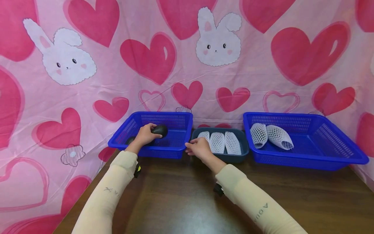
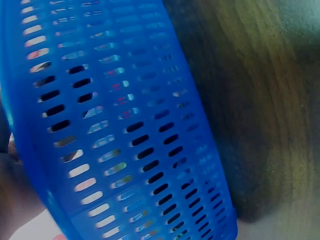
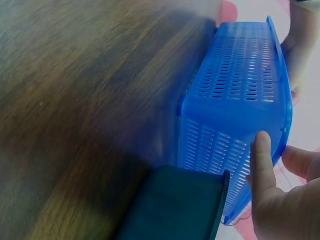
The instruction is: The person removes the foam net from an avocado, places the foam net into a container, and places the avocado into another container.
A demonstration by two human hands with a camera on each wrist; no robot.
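In the head view my left hand (image 1: 144,135) reaches into the left blue basket (image 1: 163,152) and grips a dark, smooth avocado (image 1: 160,130). A second dark rounded piece (image 1: 130,140) lies at the basket's left side, partly covered by that arm. My right hand (image 1: 201,149) is at the basket's front right corner. In the right wrist view its index finger (image 3: 262,160) extends along the outer wall, with the thumb (image 3: 297,161) apart at the rim. The basket's wall hides most of my left hand in the left wrist view.
A dark teal tray (image 1: 243,151) with white foam net sleeves (image 1: 217,143) stands right of the left basket. Beyond it sits another blue basket (image 1: 309,159) containing two net-sleeved pieces (image 1: 279,136). All rest on a brown wooden table (image 1: 181,195) before a heart-patterned cloth (image 1: 181,71).
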